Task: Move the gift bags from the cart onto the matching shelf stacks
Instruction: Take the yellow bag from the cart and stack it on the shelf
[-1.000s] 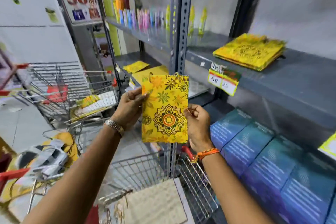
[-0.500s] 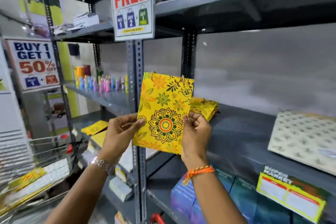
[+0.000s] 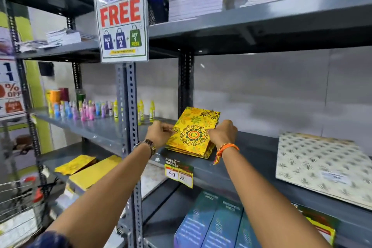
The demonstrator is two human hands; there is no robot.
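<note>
A yellow gift bag with a floral mandala print [image 3: 192, 129] lies flat on top of a stack of matching yellow bags [image 3: 188, 150] on the grey middle shelf [image 3: 239, 169]. My left hand [image 3: 160, 134] grips its left edge and my right hand [image 3: 222, 133] grips its right edge. A wire cart [image 3: 19, 203] shows at the lower left edge, mostly out of view.
A cream patterned bag stack [image 3: 324, 169] lies further right on the same shelf. A price tag [image 3: 178, 173] hangs below the yellow stack. An upright post with a sale sign [image 3: 120, 14] stands left of my hands. Blue boxes [image 3: 209, 225] fill the shelf below; small bottles [image 3: 90, 108] stand at left.
My view rose from the cart to the shelf. Both hands carried the yellow bag up and forward, from upright in the air to lying flat on the matching yellow stack.
</note>
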